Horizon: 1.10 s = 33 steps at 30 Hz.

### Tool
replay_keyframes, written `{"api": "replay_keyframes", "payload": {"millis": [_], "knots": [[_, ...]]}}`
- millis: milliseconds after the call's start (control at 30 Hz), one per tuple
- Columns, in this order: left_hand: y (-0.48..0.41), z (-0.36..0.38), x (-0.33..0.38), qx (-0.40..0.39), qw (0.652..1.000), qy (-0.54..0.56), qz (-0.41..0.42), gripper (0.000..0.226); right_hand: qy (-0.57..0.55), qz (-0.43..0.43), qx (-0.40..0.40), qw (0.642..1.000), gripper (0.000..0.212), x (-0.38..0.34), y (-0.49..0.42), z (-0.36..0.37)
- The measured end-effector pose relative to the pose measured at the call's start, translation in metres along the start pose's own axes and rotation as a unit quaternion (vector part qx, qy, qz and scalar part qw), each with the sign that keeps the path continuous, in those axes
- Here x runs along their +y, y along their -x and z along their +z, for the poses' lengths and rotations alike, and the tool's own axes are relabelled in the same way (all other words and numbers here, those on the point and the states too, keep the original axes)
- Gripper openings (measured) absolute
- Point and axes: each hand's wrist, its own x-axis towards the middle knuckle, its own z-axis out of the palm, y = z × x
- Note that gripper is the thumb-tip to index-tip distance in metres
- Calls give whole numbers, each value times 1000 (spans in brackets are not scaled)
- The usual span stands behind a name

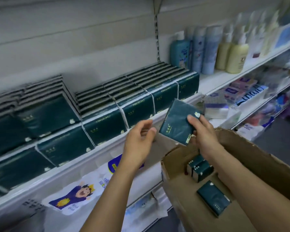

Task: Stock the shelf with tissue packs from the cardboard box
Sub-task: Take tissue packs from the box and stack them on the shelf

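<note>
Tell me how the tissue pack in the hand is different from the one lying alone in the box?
The held pack is up in the air, tilted; the loose pack lies flat on the cardboard box floor. The right hand grips the held pack; nothing touches the loose pack. Both are dark green with a small white mark.

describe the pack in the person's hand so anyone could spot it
Find the open cardboard box at lower right. Just above its left rim, the right hand grips a dark green pack in front of the shelf. Unlike the shelf packs and the box packs, it is held tilted in mid-air.
</note>
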Motion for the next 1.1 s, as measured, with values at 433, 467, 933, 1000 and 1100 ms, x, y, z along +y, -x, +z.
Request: {"api": "replay_keyframes", "payload": {"millis": [433, 467, 933, 1000, 1100], "knots": [[-20, -145, 65, 67, 986, -107, 113, 30, 13, -71, -97, 993, 21, -49, -14, 124], [-21, -159, 66, 56, 985, -121, 109, 29, 2, -61, -103, 993, 22, -49, -16, 133], [-123, -291, 36, 56, 961, -272, -9, 32, 225, -10, -109, 968, 22, -74, -136, 245], [-135, -294, 32, 43, 952, -304, -13, 36, 247, -71, -158, 954, 24, -74, -150, 254], [-149, -295, 27, 14, 931, -362, -51, 44, 280, -115, -203, 931, 30, -71, -167, 269]]}}
